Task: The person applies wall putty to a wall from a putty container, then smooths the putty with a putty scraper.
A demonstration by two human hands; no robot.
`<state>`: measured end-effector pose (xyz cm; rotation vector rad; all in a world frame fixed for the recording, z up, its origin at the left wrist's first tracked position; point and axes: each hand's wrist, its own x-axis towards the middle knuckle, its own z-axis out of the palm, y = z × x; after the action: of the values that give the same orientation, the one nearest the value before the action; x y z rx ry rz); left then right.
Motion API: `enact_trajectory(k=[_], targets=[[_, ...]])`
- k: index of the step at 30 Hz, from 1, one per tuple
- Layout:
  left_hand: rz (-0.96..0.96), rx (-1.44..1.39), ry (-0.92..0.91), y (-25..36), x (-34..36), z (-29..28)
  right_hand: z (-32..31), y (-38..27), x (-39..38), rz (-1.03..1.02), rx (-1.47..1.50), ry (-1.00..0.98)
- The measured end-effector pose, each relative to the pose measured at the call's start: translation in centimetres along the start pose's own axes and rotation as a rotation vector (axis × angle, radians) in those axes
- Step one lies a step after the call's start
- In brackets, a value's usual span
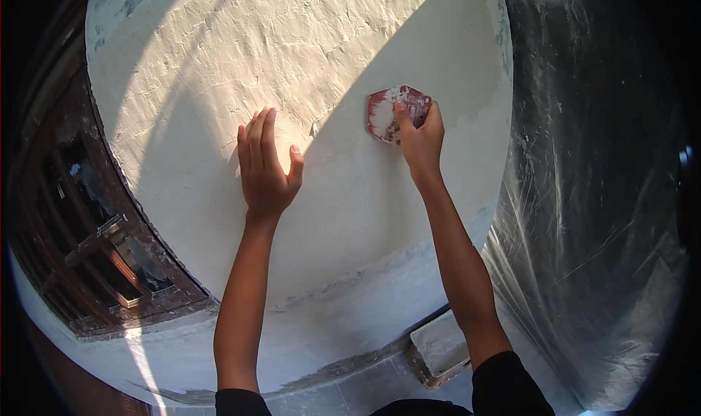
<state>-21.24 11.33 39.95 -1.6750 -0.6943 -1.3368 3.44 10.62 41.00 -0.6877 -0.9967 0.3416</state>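
Note:
A cream plastered wall (pixel 343 204) fills the middle, rough and sunlit at the upper left, smoother in shade. My left hand (pixel 264 168) lies open against it left of centre, fingers pointing up and holding nothing. To its right, my right hand (pixel 420 135) grips a maroon, roughly hexagonal flat pad or block (pixel 383 113) smeared with white, held against the shaded plaster, thumb over its face. The pad's underside is hidden.
A dark wooden window frame (pixel 95 248) with glazed panes borders the wall at left. Translucent plastic sheeting (pixel 584 219) hangs at right. Below, a white-smeared tray (pixel 434 343) stands on grey floor tiles (pixel 328 395) beside the wall's foot.

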Motion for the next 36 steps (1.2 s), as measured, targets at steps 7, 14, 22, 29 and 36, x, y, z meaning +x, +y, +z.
enact_trajectory(k=[7, 14, 22, 29, 36], targets=[[-0.004, -0.009, 0.018, -0.1, 0.1, 0.1, -1.0, 1.1, 0.6, 0.062, -0.137, 0.003], [0.016, 0.006, 0.005, -0.1, -0.2, 0.2, 1.0, 3.1, -1.9, -0.347, -0.561, -0.209], [0.016, 0.015, -0.003, 0.0, -0.1, 0.1, -0.8, 3.9, -1.9, -0.28, -0.347, -0.221], [0.011, 0.013, -0.021, 0.3, 0.1, 0.1, -1.6, 0.8, -0.4, -0.046, -0.064, 0.007], [-0.005, -0.006, 0.017, -0.3, -0.2, 0.0, 4.2, 0.6, -1.7, -0.63, -0.508, -0.251]])
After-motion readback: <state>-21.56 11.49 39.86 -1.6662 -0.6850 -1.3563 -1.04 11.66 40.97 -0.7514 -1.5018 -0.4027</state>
